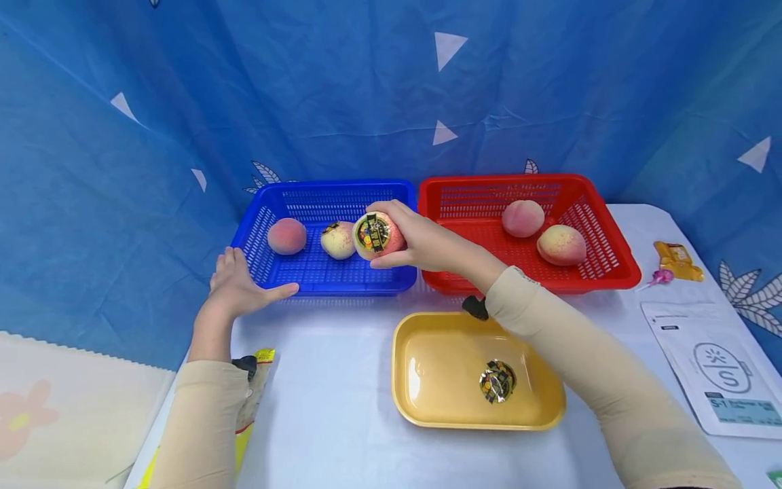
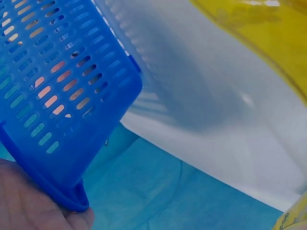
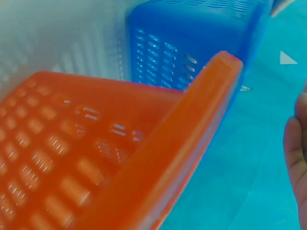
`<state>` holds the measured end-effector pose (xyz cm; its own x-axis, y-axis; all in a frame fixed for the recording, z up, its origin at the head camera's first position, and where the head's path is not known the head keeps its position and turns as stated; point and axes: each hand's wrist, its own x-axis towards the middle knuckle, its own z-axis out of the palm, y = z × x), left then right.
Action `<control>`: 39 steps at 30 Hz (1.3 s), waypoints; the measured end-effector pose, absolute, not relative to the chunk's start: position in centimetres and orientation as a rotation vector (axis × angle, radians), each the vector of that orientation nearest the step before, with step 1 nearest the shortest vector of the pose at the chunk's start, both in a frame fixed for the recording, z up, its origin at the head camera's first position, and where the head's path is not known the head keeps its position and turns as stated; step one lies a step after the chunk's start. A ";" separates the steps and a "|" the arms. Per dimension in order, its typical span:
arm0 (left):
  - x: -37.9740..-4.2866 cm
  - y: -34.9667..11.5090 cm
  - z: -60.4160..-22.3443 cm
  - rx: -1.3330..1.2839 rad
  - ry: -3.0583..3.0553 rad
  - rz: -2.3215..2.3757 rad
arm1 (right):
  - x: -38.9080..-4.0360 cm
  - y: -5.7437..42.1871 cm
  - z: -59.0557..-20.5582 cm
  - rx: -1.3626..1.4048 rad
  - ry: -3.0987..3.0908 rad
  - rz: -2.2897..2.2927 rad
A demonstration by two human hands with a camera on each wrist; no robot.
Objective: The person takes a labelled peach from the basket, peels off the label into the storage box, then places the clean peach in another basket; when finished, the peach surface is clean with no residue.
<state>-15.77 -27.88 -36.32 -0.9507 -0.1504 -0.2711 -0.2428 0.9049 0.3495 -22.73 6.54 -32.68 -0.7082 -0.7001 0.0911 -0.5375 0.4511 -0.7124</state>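
My right hand [image 1: 421, 238] holds a peach [image 1: 377, 236] above the right part of the blue basket [image 1: 305, 275]. A black round label faces up on this fruit. Inside the blue basket lie a pink peach [image 1: 286, 236] on the left and a paler peach [image 1: 338, 240] with a dark label, partly overlapped by the held one. My left hand [image 1: 235, 288] is at the basket's front left corner, thumb stretched out over the front rim. The left wrist view shows that hand [image 2: 38, 203] at the rim corner. In the right wrist view only the edge of my right hand [image 3: 297, 148] shows.
A red basket [image 1: 464, 234] with two peaches stands right of the blue one. In front is a yellow tray [image 1: 440, 373] holding a crumpled label [image 1: 497, 382]. Wrapped sweets [image 1: 678, 261] and a white pouch [image 1: 721, 367] lie at right; a yellow bag [image 1: 259, 380] is beneath my left arm.
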 end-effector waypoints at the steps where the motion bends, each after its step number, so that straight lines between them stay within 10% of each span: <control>1: -15.8 -27.9 -36.4 -0.292 2.834 0.562 | -22.5 7.0 -32.6 -1.076 2.485 -1.123; 21: -15.2 -24.3 -33.3 -0.182 2.945 0.538 | -18.8 13.1 -33.2 -1.062 2.600 -1.298; 39: -10.7 -6.4 -30.9 0.781 3.273 1.215 | -17.4 14.1 -33.5 -1.190 2.770 -1.251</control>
<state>-10.68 -6.41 -30.87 -0.8156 0.2376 0.5275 0.5243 0.6891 0.5003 -17.39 14.08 -33.55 -0.7277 -0.5698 0.3819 -0.6633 0.4426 -0.6035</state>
